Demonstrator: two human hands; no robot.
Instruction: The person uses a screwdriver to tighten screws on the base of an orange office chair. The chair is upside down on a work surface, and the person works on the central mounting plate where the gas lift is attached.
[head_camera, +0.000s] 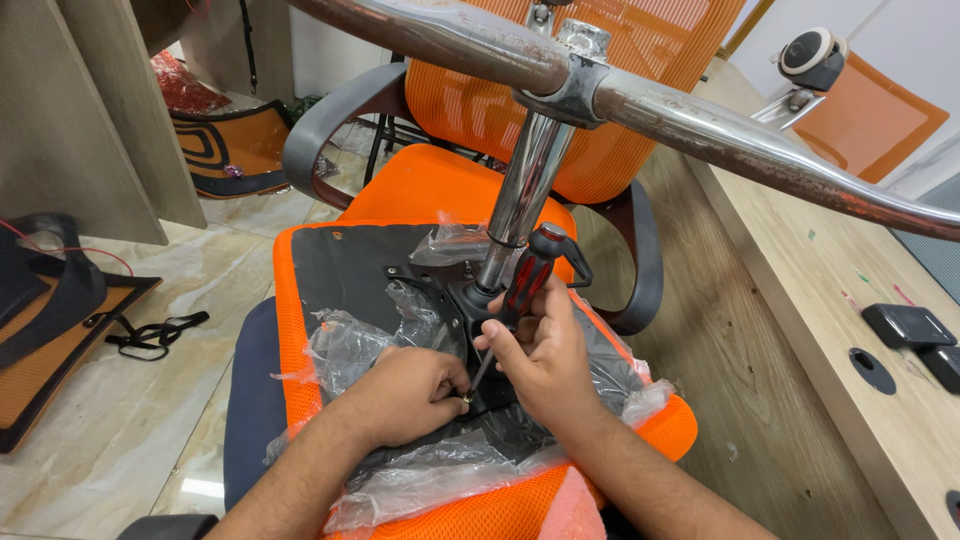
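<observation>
An upside-down orange chair seat with a black underside lies across my lap, partly wrapped in clear plastic. A chrome gas cylinder rises from its black mechanism plate into a rusty chrome star base. My right hand grips a red and black screwdriver, tip angled down to the plate. My left hand pinches a small brass screw at the screwdriver's tip.
Another orange mesh chair with grey armrests stands just behind. A wooden desk runs along the right, carrying black clips. Orange and black chair parts and a strap lie on the marble floor at left.
</observation>
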